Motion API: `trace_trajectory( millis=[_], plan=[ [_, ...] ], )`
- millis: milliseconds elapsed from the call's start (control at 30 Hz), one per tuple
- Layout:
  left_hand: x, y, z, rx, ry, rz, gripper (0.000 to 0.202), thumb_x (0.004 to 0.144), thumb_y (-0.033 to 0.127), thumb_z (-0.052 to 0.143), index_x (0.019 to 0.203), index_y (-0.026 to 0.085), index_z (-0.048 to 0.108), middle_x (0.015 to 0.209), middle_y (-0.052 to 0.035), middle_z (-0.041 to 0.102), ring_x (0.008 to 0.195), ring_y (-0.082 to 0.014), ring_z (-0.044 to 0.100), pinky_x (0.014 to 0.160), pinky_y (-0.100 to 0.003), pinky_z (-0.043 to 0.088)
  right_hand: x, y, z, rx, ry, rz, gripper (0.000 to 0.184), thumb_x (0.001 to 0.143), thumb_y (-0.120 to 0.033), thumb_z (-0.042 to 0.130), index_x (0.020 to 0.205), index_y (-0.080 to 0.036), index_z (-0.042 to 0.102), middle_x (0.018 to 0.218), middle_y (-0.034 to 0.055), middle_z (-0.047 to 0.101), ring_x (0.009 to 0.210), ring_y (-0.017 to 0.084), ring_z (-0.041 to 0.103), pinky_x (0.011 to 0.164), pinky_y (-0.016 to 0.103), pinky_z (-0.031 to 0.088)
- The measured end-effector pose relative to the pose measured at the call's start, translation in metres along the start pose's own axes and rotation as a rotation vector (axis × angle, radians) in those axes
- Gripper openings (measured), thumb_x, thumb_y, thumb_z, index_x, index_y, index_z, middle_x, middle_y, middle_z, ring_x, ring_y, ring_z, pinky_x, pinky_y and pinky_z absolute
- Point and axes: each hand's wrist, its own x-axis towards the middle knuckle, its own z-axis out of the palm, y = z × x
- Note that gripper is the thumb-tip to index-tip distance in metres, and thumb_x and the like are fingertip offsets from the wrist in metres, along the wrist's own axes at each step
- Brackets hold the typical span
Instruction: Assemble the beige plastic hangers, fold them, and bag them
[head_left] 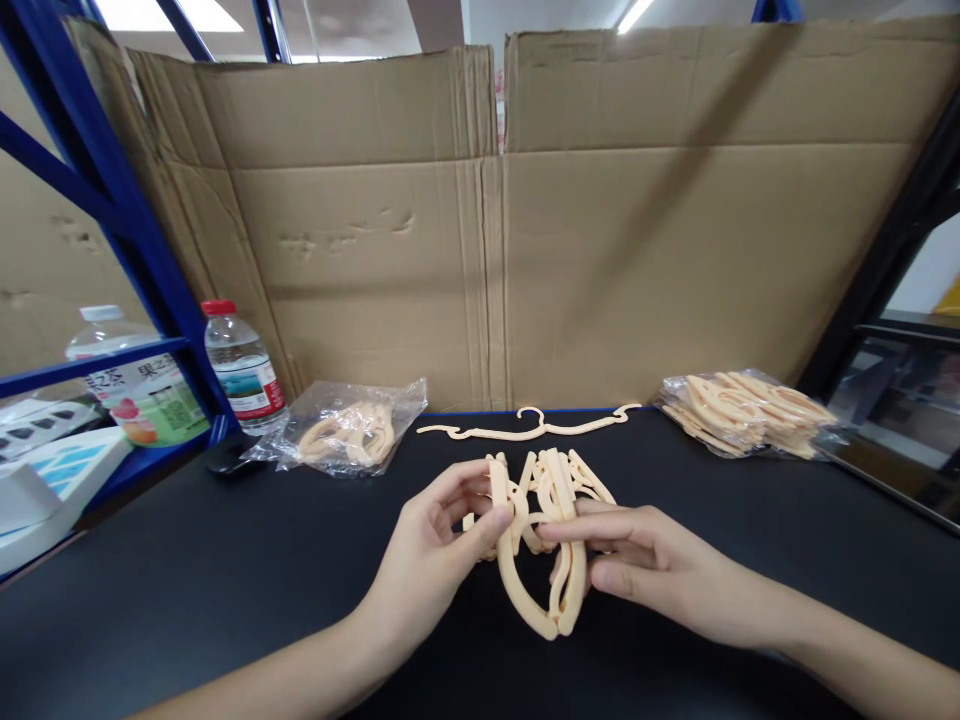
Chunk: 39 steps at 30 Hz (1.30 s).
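Between my two hands is a cream plastic folding hanger (529, 597), its arms folded into a narrow V with the point toward me. My left hand (450, 535) pinches the left arm between thumb and fingers. On the other side my right hand (645, 560) grips the right arm, fingers across it and thumb below. More folded hangers (592, 478) of the same colour lie just behind, partly hidden by the held one and my fingers. Farther back, an unfolded hanger (544, 430) lies spread out with its hook pointing away.
A clear bag with hangers (349, 435) lies at back left, and a fuller bag of hangers (750, 410) at back right. A red-capped water bottle (244, 370) stands by the blue rack (142, 270). Cardboard (375, 250) walls the rear of the black table (262, 580).
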Motion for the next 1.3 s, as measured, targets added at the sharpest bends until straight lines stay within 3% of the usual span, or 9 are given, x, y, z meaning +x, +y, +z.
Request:
trace_trajectory(
  millis=[100,233,533,900,1133,1233,1300],
  plan=[
    [-0.003,0.001,0.001,0.069,-0.052,-0.003,0.037,0.079,0.027,0.066,0.115,0.023,0.058,0.098,-0.0047,0.065,0.093,-0.0203,0.060,0.080,-0.032,0.052,-0.002,0.002,0.001,-0.017,0.015,0.006,0.033,0.087,-0.029,0.058,0.120,-0.031,0.061,0.119,0.0056,0.061,0.105,0.020,0.060,0.094,0.039,0.046],
    [-0.005,0.000,0.003,0.117,-0.087,-0.045,0.042,0.080,0.028,0.065,0.121,0.023,0.054,0.098,-0.0048,0.064,0.091,-0.0204,0.060,0.076,-0.031,0.053,-0.004,0.002,0.003,-0.054,-0.017,0.013,0.036,0.087,-0.029,0.059,0.122,-0.031,0.059,0.120,0.0070,0.059,0.103,0.020,0.060,0.088,0.037,0.049],
    [-0.003,-0.006,-0.003,0.113,-0.022,-0.054,0.046,0.080,0.031,0.066,0.123,0.020,0.053,0.095,-0.0062,0.066,0.090,-0.0212,0.060,0.075,-0.033,0.052,-0.005,-0.006,0.000,-0.169,-0.009,-0.010,0.032,0.090,-0.030,0.056,0.122,-0.029,0.058,0.125,0.0063,0.054,0.115,0.019,0.052,0.098,0.035,0.043],
    [-0.003,-0.008,-0.001,0.121,-0.011,-0.086,0.049,0.077,0.032,0.068,0.122,0.017,0.055,0.087,-0.0059,0.064,0.083,-0.0209,0.059,0.066,-0.032,0.054,-0.008,-0.009,-0.001,-0.249,-0.017,-0.024,0.026,0.092,-0.031,0.052,0.117,-0.031,0.061,0.114,0.0033,0.059,0.096,0.014,0.058,0.085,0.028,0.048],
    [-0.007,-0.007,0.003,0.089,-0.051,-0.070,0.046,0.077,0.030,0.068,0.121,0.021,0.057,0.095,-0.0046,0.063,0.081,-0.0169,0.059,0.070,-0.030,0.055,-0.008,-0.008,0.005,-0.209,-0.032,-0.003,0.034,0.091,-0.035,0.053,0.124,-0.033,0.058,0.126,0.0053,0.054,0.081,0.011,0.058,0.071,0.025,0.048],
    [-0.005,-0.006,0.000,0.070,-0.074,-0.050,0.046,0.080,0.031,0.066,0.124,0.023,0.055,0.101,-0.0046,0.063,0.081,-0.0159,0.061,0.074,-0.030,0.055,-0.006,-0.008,-0.005,-0.165,-0.007,0.019,0.034,0.090,-0.038,0.054,0.122,-0.030,0.061,0.120,0.0060,0.058,0.076,0.011,0.058,0.067,0.025,0.048],
    [-0.002,-0.006,-0.003,0.104,-0.065,-0.031,0.047,0.081,0.031,0.064,0.126,0.023,0.053,0.102,-0.0050,0.064,0.088,-0.0176,0.062,0.078,-0.031,0.055,-0.004,-0.006,-0.022,-0.154,0.088,0.031,0.036,0.087,-0.041,0.056,0.118,-0.024,0.064,0.108,0.0069,0.064,0.073,0.012,0.059,0.066,0.026,0.049]
  ],
)
